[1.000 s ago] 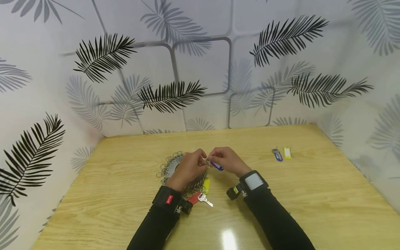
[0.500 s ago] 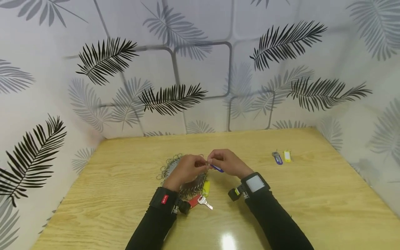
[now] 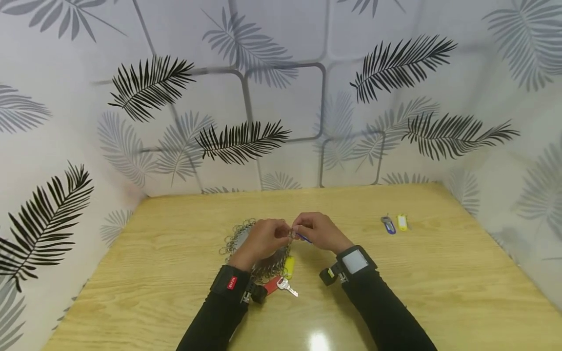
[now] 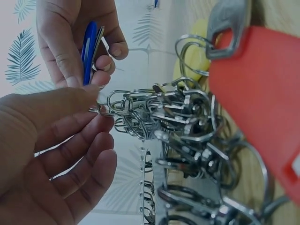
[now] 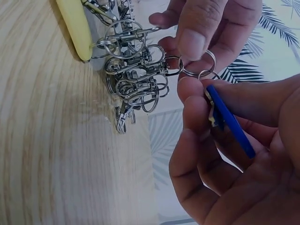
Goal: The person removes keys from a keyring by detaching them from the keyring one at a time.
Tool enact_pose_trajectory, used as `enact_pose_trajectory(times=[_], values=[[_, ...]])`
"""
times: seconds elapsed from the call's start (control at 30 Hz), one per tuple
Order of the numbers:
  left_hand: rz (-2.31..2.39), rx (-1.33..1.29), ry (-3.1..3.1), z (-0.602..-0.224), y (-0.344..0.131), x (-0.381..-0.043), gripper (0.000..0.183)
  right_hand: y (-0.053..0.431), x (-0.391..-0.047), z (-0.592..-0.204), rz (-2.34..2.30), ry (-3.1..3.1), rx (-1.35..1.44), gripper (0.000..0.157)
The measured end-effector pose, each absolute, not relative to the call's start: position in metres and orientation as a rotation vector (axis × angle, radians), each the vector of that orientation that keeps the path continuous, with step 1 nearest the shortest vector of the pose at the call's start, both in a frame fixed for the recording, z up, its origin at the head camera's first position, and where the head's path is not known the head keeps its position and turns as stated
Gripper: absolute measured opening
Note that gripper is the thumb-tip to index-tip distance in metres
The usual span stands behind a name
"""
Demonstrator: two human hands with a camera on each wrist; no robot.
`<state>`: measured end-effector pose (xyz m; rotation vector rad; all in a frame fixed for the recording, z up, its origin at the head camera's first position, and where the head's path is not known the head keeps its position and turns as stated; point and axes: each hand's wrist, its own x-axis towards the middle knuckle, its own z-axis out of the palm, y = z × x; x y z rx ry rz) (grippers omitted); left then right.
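My left hand (image 3: 262,240) pinches a metal split ring (image 5: 214,64) between thumb and fingertip, at the edge of a round rack (image 3: 240,239) hung with many swivel clasps and rings. Close against it, my right hand (image 3: 322,231) pinches a blue key tag (image 5: 233,124) by its ring end; a key (image 4: 99,38) lies alongside the tag. The tag's small ring meets the split ring at my fingertips. A yellow key tag (image 3: 289,267) and a red key tag (image 4: 262,89) with a silver key (image 3: 287,286) hang at the rack's near right side. My left hand covers part of the rack.
Another blue key tag (image 3: 388,225) with a key and a yellow key tag (image 3: 402,222) lie at the back right of the wooden table (image 3: 167,253). A leaf-patterned wall covering (image 3: 290,161) stands behind the table and on both sides.
Both hands stay together at the split ring with small finger shifts. The blue tag in my right hand has turned so it shows more edge-on. The head view has tilted slightly.
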<state>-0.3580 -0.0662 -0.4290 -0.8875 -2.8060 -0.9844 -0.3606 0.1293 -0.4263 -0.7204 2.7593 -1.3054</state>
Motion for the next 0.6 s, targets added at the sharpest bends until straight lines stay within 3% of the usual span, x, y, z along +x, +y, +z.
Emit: enact_pose_trajectory(times=[0.23, 0.6], values=[[-1.076, -0.870, -2.820, -0.4293, -0.0670, -0.3546, 0.018, 0.1294, -0.3603, -0.4250, -1.364, 2.617, -0.858, 0.011], [-1.093, -0.902, -2.801, -0.4306, -0.0667, -0.3548, 0.015, 0.1336, -0.3623, -0.4243, -1.343, 2.632, -0.820, 0.011]])
